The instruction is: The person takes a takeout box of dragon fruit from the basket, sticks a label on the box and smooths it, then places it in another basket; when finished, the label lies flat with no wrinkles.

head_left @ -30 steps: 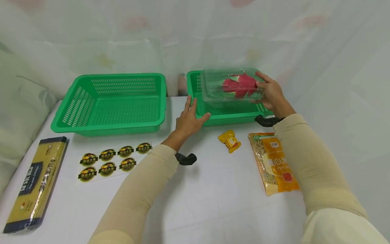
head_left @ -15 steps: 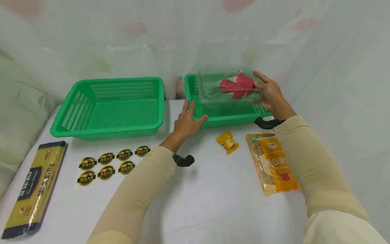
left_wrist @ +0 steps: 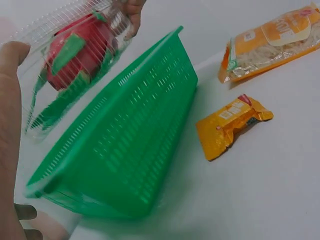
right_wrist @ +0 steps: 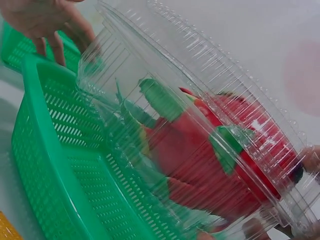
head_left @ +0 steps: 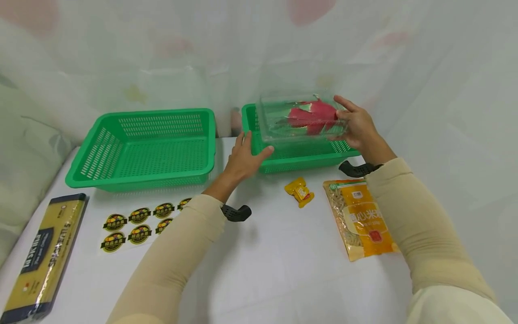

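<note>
My right hand (head_left: pixel 358 128) grips the right end of a clear plastic clamshell box (head_left: pixel 268 120), with its thumb and fingers on opposite sides of that end. Inside lies a red dragon fruit (head_left: pixel 313 116) with green scales, shifted toward the gripped end. The box is above the smaller green basket (head_left: pixel 307 163), over its opening. My left hand (head_left: pixel 243 163) is beside that basket's left end, fingers extended and thumb spread. In the right wrist view, the left hand's fingertips overlap the far end of the box (right_wrist: pixel 112 62).
A larger green basket (head_left: pixel 162 155) stands at left. In front lie a sheet of round fruit stickers (head_left: pixel 139 234), partly behind the left sleeve, and a spaghetti packet (head_left: pixel 46 256). A small yellow packet (head_left: pixel 299 192) and an orange noodle bag (head_left: pixel 362 220) lie at right.
The head view has tilted up slightly, so the table things appear lower. The right hand keeps its grip on the box over the basket, and the left hand stays close to the basket's end.
</note>
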Available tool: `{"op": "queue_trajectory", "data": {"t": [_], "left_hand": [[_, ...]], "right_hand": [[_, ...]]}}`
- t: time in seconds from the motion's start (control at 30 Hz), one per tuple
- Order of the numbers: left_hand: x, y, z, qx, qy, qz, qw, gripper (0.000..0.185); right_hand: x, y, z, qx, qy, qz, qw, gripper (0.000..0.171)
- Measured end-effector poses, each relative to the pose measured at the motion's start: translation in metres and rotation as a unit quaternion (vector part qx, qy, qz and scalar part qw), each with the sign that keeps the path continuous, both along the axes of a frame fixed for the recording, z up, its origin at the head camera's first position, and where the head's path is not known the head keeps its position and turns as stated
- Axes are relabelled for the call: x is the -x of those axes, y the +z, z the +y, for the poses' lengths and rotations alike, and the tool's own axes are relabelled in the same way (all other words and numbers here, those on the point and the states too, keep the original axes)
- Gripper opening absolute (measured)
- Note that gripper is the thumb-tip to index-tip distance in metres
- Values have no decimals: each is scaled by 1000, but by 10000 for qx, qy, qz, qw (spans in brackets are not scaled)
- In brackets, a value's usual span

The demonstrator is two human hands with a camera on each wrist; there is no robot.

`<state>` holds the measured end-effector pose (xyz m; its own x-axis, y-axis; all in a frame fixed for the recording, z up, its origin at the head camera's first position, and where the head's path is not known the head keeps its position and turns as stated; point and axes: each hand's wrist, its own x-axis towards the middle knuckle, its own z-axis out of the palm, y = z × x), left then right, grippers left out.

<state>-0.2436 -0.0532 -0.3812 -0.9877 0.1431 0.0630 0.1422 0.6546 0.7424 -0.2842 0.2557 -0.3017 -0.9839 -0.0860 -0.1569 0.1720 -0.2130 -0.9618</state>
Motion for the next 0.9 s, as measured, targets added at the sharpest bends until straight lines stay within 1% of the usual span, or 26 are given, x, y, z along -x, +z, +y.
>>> {"op": "queue_trajectory", "data": {"t": [0.1, 0.17, 0.23, 0.3, 0.33, 0.37, 0.43, 0.5, 0.57, 0.67, 0.7, 0.77, 0.83, 0.9], "left_hand": [[-1, 7, -2, -218, 3, 129, 9997, 101], [-2, 13, -2, -493, 12, 163, 9987, 99], [-3, 21, -1, -822, 41, 124, 9965, 95], [-3, 29, 1, -1287, 132, -120, 9915, 92], [-3, 34, 2, -1548, 195, -296, 9873, 92], [-2, 37, 3, -1868, 219, -491, 9809, 92], [-1, 44, 5, -2494, 294, -907, 9637, 93], [0, 50, 8, -3119, 324, -1319, 9404, 94], [0, 54, 10, -3673, 292, -1621, 9154, 93], [0, 59, 14, -4232, 260, -1862, 8863, 90], [0, 60, 15, -4371, 242, -1893, 8790, 89], [-1, 60, 18, -4549, 249, -1921, 8692, 87], [-3, 61, 20, -4647, 302, -1916, 8640, 86], [-5, 61, 21, -4677, 403, -1900, 8623, 86]], "right_hand": [[-3, 2, -1, 15, -13, -20, 10000, 44], [-4, 4, -2, 34, -22, -20, 10000, 44], [-5, 5, -3, 73, -38, -11, 10000, 44], [-6, 6, -4, 142, -33, -24, 9999, 44], [-7, 7, -4, 191, -26, -32, 9998, 44], [-8, 7, -4, 212, -19, -35, 9998, 44], [-9, 8, -5, 274, 8, -59, 9996, 44], [-11, 8, -5, 320, 46, -46, 9995, 44], [-13, 9, -5, 363, 74, -29, 9993, 44], [-16, 9, -7, 385, 106, 6, 9992, 45], [-17, 9, -8, 380, 133, 13, 9992, 46], [-19, 9, -11, 365, 191, 12, 9992, 46], [-20, 8, -13, 340, 271, 5, 9991, 47], [-22, 7, -15, 358, 346, -15, 9988, 47]]}}
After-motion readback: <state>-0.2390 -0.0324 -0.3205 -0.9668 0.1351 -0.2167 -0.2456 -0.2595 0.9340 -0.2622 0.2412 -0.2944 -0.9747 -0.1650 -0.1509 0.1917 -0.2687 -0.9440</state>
